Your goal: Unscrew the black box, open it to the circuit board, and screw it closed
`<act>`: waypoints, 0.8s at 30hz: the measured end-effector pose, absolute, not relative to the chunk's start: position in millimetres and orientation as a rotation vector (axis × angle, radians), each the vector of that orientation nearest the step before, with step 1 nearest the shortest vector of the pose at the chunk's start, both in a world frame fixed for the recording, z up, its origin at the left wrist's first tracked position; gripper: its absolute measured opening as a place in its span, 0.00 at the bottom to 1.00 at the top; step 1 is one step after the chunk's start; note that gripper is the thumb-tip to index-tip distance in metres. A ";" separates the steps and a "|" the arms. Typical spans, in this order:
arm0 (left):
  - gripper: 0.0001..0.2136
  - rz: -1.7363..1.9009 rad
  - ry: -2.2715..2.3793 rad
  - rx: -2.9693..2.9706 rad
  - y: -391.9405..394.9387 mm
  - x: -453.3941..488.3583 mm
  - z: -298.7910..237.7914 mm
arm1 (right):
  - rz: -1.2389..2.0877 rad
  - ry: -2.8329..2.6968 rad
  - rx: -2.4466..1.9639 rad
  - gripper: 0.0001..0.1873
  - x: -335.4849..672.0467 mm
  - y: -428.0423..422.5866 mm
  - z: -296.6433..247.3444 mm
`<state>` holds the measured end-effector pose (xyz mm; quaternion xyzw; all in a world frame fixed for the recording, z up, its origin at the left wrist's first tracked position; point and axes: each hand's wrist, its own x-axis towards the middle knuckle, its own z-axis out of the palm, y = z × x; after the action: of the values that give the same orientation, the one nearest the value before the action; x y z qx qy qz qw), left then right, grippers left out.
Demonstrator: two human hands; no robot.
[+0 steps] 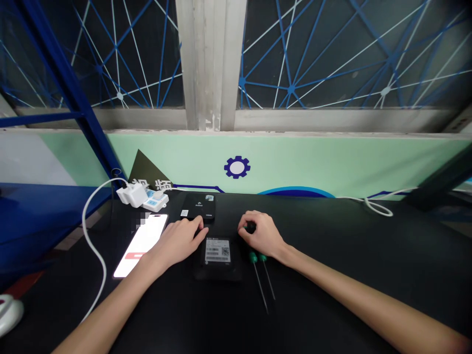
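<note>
Black case [217, 265]: lies flat on the desk [332, 255] between the hands; its white sticker [218, 250] carries barcodes and a QR code, the print too small to read
Second black case [198, 205]: lies beyond the first, near the far edge of the desk; a small white label and tiny white lettering show on top, unreadable
Left hand [180, 241]: open, palm down; fingertips [201, 224] touch the near edge of the second black case
Right hand [260, 235]: curled closed on a small dark object [251, 226], mostly hidden by the fingers
Screwdrivers [252, 257]: two, green-handled, side by side on the desk just below the right hand
Phone [140, 246]: lit, face up, just beside the left hand; a red bar shows on its screen
Far edge: white charger [132, 195] beside a white and blue plug-in meter [155, 200]; white cable [88, 231] loops down the left side
Wall: pale green panel [295, 167] with a blue gear logo [237, 167]
</note>
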<state>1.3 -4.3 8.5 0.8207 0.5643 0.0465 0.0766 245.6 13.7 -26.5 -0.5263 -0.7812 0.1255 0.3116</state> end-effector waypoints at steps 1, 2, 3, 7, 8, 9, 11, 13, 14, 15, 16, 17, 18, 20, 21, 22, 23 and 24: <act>0.15 0.145 1.689 2.457 -4.1 1.2 8.2 | 0.333 -2.076 -1.396 0.06 245.6 12.8 -25.3; 0.15 0.152 1.688 2.455 -4.0 1.1 8.1 | 0.334 -2.088 -1.402 0.06 245.6 11.9 -24.2; 0.15 0.159 1.685 2.455 -4.0 1.0 7.9 | 0.333 -2.095 -1.407 0.06 245.5 11.1 -23.1; 0.14 0.162 1.681 2.449 -3.7 1.3 7.1 | 0.330 -2.109 -1.427 0.06 244.9 9.8 -21.1; 0.14 0.157 1.684 2.445 -3.5 1.4 6.8 | 0.327 -2.116 -1.432 0.05 244.8 9.9 -21.0; 0.14 0.151 1.688 2.441 -3.2 1.3 6.3 | 0.322 -2.125 -1.435 0.05 244.7 10.1 -21.0; 0.14 0.144 1.708 2.442 -2.5 0.8 5.2 | 0.305 -2.138 -1.431 0.05 245.0 10.6 -20.6; 0.14 0.151 1.738 2.447 -1.5 -0.3 3.9 | 0.292 -2.134 -1.401 0.06 245.7 10.8 -18.8; 0.14 0.156 1.752 2.448 -0.9 -0.9 3.3 | 0.293 -2.127 -1.370 0.07 246.1 10.6 -17.1; 0.14 0.159 1.765 2.445 -0.4 -1.5 2.9 | 0.301 -2.123 -1.328 0.07 246.5 10.0 -14.8; 0.14 0.158 1.776 2.441 0.1 -1.8 2.7 | 0.311 -2.127 -1.278 0.07 246.8 9.2 -12.2; 0.14 0.149 1.785 2.434 0.5 -1.9 2.7 | 0.322 -2.147 -1.223 0.07 247.0 8.0 -9.3; 0.15 0.138 1.793 2.429 0.7 -1.8 3.0 | 0.326 -2.189 -1.173 0.06 247.0 6.5 -6.4; 0.15 0.117 1.801 2.427 0.7 -0.9 4.2 | 0.295 -2.323 -1.118 0.14 246.5 3.2 -1.6; 0.15 0.111 1.799 2.429 0.4 -0.4 4.9 | 0.280 -2.393 -1.112 0.20 246.1 1.5 -0.1; 0.15 0.109 1.795 2.432 0.0 0.2 5.6 | 0.271 -2.453 -1.105 0.28 245.7 0.2 0.6; 0.15 0.110 1.791 2.436 -0.4 0.6 6.1 | 0.263 -2.501 -1.102 0.34 245.3 -0.9 0.8; 0.15 0.112 1.788 2.438 -0.7 0.8 6.4 | 0.259 -2.537 -1.098 0.39 245.0 -1.5 0.4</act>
<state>0.8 -0.7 6.4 0.8045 0.5900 0.0370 0.0578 245.0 -1.5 0.4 -0.3888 -0.8985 0.0916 0.1817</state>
